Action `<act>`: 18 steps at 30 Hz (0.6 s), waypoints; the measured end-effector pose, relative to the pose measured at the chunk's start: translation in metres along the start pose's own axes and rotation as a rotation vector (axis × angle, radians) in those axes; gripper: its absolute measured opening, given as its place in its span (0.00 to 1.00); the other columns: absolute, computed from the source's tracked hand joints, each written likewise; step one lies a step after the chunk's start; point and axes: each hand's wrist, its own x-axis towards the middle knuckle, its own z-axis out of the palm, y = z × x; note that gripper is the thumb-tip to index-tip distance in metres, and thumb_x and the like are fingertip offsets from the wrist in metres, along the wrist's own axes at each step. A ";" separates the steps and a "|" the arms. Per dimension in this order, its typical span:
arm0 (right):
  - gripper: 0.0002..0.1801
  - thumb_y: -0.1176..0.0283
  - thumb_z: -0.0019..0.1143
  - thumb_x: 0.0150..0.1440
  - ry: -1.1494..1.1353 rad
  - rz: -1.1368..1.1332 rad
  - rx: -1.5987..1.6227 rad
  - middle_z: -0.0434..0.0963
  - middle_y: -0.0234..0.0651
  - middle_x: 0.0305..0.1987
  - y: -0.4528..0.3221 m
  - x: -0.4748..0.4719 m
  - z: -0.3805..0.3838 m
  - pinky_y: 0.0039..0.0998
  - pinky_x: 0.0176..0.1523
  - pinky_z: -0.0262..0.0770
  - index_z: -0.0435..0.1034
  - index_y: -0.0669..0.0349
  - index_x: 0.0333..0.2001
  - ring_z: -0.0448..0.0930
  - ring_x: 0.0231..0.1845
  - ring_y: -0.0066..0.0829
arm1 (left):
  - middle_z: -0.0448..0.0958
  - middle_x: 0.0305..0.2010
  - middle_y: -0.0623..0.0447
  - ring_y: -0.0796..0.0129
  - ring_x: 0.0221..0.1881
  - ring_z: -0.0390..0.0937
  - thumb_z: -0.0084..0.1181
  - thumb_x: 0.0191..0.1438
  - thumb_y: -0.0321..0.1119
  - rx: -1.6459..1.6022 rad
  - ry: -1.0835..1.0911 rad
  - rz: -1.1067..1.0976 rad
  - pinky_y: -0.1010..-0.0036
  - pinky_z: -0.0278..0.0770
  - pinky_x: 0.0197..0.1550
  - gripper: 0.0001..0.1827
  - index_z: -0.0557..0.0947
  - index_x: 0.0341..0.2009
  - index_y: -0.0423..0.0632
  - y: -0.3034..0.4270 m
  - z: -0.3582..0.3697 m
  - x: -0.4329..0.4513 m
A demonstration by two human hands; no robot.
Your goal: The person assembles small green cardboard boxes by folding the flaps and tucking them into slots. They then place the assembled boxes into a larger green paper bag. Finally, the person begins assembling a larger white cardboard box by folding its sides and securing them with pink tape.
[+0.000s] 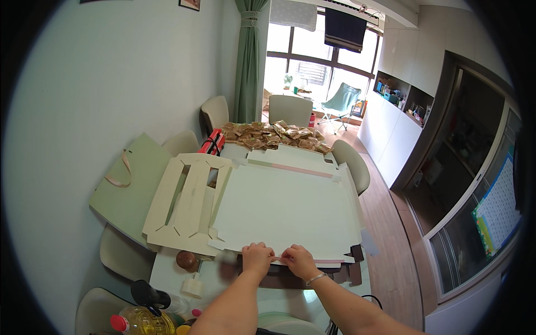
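A large flat sheet of white cardboard [289, 209] with notched edges lies in front of me. Along its near edge runs a narrow pink strip [328, 261]. My left hand [257, 259] and my right hand [300, 260] meet close together at that edge, thumbs and fingertips pinching the strip. The fingers hide the exact spot of the pinch. A second strip [293, 168], partly pink and partly green, crosses the sheet's far side. Brown cardboard [284, 280] sticks out from under the near edge.
A cream cardboard piece with slots [194, 205] lies to the left, beside a green box or bag with a ribbon [134, 184]. Many small brown packets [272, 136] cover the table's far end. An oil bottle [146, 320] and a round wooden object [186, 261] stand near left.
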 end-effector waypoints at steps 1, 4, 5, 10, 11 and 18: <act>0.06 0.68 0.63 0.48 0.007 -0.009 0.019 0.75 0.35 0.28 -0.001 0.001 0.000 0.32 0.38 0.74 0.75 0.58 0.27 0.77 0.33 0.35 | 0.75 0.29 0.60 0.63 0.39 0.71 0.63 0.44 0.46 0.012 -0.006 -0.006 0.64 0.61 0.47 0.07 0.84 0.24 0.60 0.003 -0.001 0.001; 0.08 0.67 0.64 0.47 0.020 0.006 0.083 0.75 0.36 0.28 0.004 -0.001 -0.003 0.31 0.38 0.75 0.75 0.59 0.27 0.77 0.32 0.34 | 0.75 0.30 0.60 0.63 0.40 0.71 0.62 0.44 0.46 0.072 -0.005 -0.039 0.64 0.61 0.47 0.07 0.84 0.25 0.60 0.003 -0.003 0.001; 0.08 0.67 0.64 0.47 -0.010 0.022 0.065 0.75 0.36 0.28 0.008 -0.004 -0.007 0.31 0.37 0.75 0.75 0.59 0.27 0.77 0.32 0.34 | 0.75 0.31 0.60 0.63 0.41 0.70 0.62 0.45 0.47 0.110 0.008 -0.058 0.64 0.61 0.47 0.08 0.84 0.25 0.60 -0.002 -0.001 -0.001; 0.08 0.68 0.65 0.47 -0.076 0.084 -0.001 0.75 0.35 0.28 0.027 -0.022 -0.029 0.30 0.38 0.75 0.74 0.59 0.27 0.78 0.31 0.34 | 0.75 0.34 0.60 0.63 0.43 0.69 0.62 0.46 0.45 0.053 -0.089 -0.102 0.63 0.59 0.50 0.06 0.84 0.26 0.61 0.004 -0.007 -0.004; 0.08 0.68 0.65 0.47 -0.078 0.081 -0.003 0.75 0.35 0.29 0.026 -0.022 -0.031 0.30 0.38 0.75 0.74 0.59 0.26 0.78 0.31 0.34 | 0.75 0.33 0.60 0.63 0.43 0.69 0.62 0.46 0.45 0.023 -0.082 -0.085 0.63 0.60 0.49 0.06 0.84 0.26 0.61 0.010 -0.004 -0.003; 0.07 0.67 0.63 0.49 -0.117 0.094 0.007 0.75 0.35 0.29 0.029 -0.025 -0.043 0.33 0.40 0.74 0.74 0.58 0.28 0.77 0.35 0.36 | 0.75 0.33 0.61 0.63 0.43 0.69 0.62 0.46 0.45 0.044 -0.123 -0.075 0.63 0.59 0.50 0.05 0.84 0.26 0.62 0.021 0.002 0.001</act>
